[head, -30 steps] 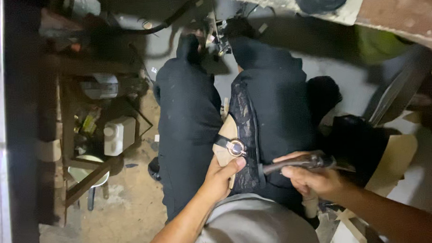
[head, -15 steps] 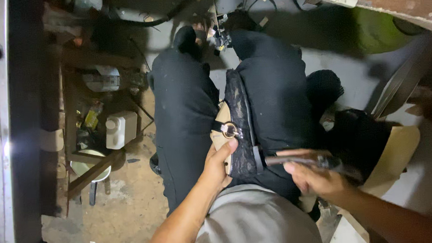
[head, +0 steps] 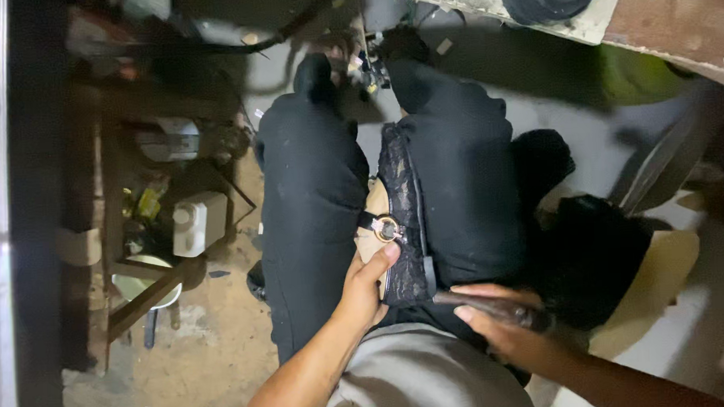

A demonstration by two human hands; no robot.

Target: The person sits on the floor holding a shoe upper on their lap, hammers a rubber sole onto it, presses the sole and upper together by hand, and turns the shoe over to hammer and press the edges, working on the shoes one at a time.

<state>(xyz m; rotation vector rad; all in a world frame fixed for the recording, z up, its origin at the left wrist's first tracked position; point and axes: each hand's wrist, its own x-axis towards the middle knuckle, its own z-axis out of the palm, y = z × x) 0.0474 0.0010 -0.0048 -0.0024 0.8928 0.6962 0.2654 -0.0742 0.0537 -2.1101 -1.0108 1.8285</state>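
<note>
We see a white plastic jug [head: 196, 224] with a handle on the floor, beside the dark wooden frame [head: 149, 295]

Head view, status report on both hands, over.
Left hand pressing black lace strip with round metal buckle on lap. Right hand gripping dark slim tool. Nothing in the way.

Dim scene, lit from near the camera: the forearms and the sandy floor [head: 199, 354] catch warm light, the upper left sinks into shadow, and the edges are softly blurred.
</note>
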